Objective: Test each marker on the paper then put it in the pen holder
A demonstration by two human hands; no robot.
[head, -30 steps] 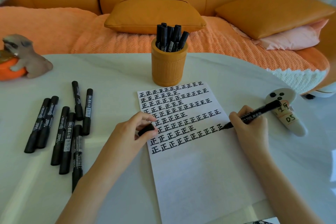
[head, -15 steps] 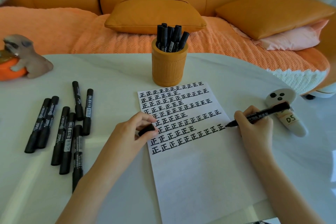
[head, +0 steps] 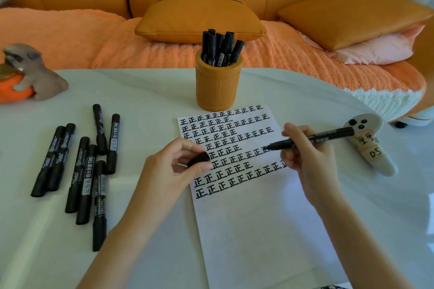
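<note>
A white sheet of paper point(head: 253, 223) lies on the table, its upper half filled with rows of black characters. My right hand point(head: 305, 159) grips an uncapped black marker point(head: 312, 139), lifted off the sheet and lying nearly level with its tip pointing left. My left hand point(head: 169, 166) pinches the black cap point(head: 199, 159) above the paper's left edge. The orange pen holder point(head: 218, 87) stands behind the paper with several black markers point(head: 220, 48) upright in it. Several capped markers point(head: 84, 164) lie loose on the left.
A grey animal figurine on an orange base point(head: 30, 75) sits at the table's far left. A white ghost-shaped object with handwritten labels point(head: 368, 145) lies right of the paper. Behind the white table point(head: 145, 91) is an orange sofa with cushions point(head: 199, 19).
My right hand has lifted the marker from the end of a written row and moved it left and up, toward the cap in my left hand. My left hand has barely moved.
</note>
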